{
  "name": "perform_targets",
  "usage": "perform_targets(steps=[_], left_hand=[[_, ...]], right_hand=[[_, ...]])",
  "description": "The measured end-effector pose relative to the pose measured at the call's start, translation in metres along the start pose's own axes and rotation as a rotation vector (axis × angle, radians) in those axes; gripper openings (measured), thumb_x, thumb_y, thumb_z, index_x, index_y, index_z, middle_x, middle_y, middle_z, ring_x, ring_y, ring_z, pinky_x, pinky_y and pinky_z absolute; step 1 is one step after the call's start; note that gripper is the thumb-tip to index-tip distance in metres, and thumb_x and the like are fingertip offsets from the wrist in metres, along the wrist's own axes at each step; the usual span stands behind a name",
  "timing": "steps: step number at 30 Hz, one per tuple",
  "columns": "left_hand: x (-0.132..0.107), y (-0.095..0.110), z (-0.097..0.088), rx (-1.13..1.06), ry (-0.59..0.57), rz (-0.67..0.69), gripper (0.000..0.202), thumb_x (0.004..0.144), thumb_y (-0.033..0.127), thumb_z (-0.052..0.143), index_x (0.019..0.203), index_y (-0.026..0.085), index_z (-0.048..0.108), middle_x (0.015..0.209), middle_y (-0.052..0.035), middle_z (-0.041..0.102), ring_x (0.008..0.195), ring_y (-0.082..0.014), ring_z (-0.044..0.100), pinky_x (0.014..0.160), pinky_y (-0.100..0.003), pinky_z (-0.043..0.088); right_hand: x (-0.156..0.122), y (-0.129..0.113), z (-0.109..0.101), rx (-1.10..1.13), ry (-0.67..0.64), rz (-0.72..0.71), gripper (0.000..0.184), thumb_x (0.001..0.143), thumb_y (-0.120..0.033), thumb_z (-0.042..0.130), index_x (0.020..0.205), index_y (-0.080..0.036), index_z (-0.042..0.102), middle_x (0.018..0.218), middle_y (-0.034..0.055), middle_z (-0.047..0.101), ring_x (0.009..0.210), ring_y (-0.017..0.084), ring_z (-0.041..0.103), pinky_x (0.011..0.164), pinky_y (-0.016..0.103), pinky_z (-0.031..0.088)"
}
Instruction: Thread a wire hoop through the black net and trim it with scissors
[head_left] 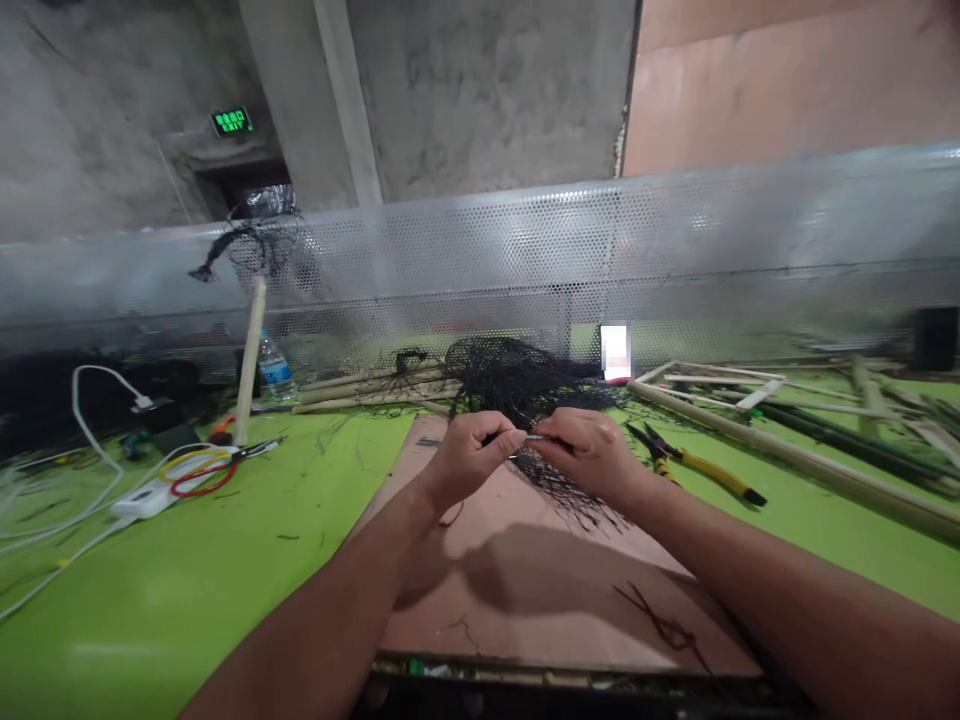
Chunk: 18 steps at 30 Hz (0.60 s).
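Note:
Both my hands meet over a brown board on the green table. My left hand is closed in a pinch on a thin metal piece and strands of black netting. My right hand is also closed, fingers curled round the same netting and the other end of the thin piece. The net spreads from a heap behind my hands down to a fringe below my right hand. What exactly the thin piece is, I cannot make out.
Yellow-handled pliers lie right of my hands. Bamboo sticks and a wooden frame fill the right side. At the left lie a white power strip with cables, coloured wire loops, a water bottle and an upright stick. A perforated metal screen stands behind.

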<state>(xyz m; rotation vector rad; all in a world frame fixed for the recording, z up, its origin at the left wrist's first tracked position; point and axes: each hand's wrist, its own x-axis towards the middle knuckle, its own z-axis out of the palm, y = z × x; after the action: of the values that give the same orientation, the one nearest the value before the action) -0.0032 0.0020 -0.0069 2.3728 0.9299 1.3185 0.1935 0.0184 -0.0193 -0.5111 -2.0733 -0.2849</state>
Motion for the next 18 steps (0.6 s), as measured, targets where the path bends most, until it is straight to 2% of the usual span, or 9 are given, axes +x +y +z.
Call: perform_targets(steps=[6, 10, 13, 16, 18], left_hand=[[-0.001, 0.002, 0.006, -0.09, -0.012, -0.043, 0.034, 0.085, 0.038, 0.053, 0.062, 0.013, 0.051, 0.056, 0.0036, 0.042, 0.056, -0.0068, 0.036, 0.052, -0.018, 0.029], [-0.002, 0.003, 0.009, -0.069, -0.02, 0.008, 0.034, 0.086, 0.035, 0.051, 0.061, 0.013, 0.049, 0.057, 0.0037, 0.041, 0.055, -0.0066, 0.036, 0.052, -0.018, 0.029], [-0.003, 0.004, 0.006, 0.045, 0.007, 0.119, 0.03, 0.087, 0.031, 0.051, 0.063, 0.013, 0.052, 0.058, 0.0027, 0.046, 0.056, -0.0067, 0.04, 0.054, -0.019, 0.029], [-0.002, 0.005, -0.001, 0.168, 0.026, 0.217, 0.027, 0.087, 0.028, 0.051, 0.065, 0.013, 0.055, 0.059, 0.0016, 0.05, 0.056, -0.0073, 0.043, 0.056, -0.02, 0.03], [-0.002, 0.005, -0.006, 0.219, 0.021, 0.253, 0.025, 0.087, 0.027, 0.051, 0.067, 0.013, 0.057, 0.059, 0.0011, 0.052, 0.057, -0.0076, 0.044, 0.056, -0.02, 0.03]], right_hand=[[-0.001, -0.001, 0.0, -0.122, 0.035, -0.051, 0.019, 0.085, -0.022, 0.054, 0.069, -0.015, 0.064, 0.06, 0.0025, 0.058, 0.056, 0.011, 0.051, 0.054, 0.024, 0.036], [-0.001, 0.0, 0.001, -0.068, 0.077, 0.095, 0.019, 0.082, -0.021, 0.056, 0.066, -0.016, 0.065, 0.06, 0.0021, 0.06, 0.057, 0.011, 0.053, 0.055, 0.024, 0.036], [0.002, -0.003, -0.002, 0.143, -0.032, 0.284, 0.014, 0.078, -0.023, 0.062, 0.066, -0.016, 0.066, 0.061, 0.001, 0.061, 0.058, 0.011, 0.053, 0.055, 0.023, 0.037], [0.006, -0.006, -0.008, 0.465, -0.19, 0.467, 0.013, 0.076, -0.027, 0.065, 0.069, -0.016, 0.067, 0.065, 0.0006, 0.06, 0.061, 0.01, 0.052, 0.056, 0.022, 0.037], [0.007, -0.007, -0.011, 0.673, -0.244, 0.54, 0.013, 0.077, -0.026, 0.065, 0.07, -0.016, 0.068, 0.07, 0.0012, 0.061, 0.065, 0.011, 0.052, 0.06, 0.023, 0.038]])
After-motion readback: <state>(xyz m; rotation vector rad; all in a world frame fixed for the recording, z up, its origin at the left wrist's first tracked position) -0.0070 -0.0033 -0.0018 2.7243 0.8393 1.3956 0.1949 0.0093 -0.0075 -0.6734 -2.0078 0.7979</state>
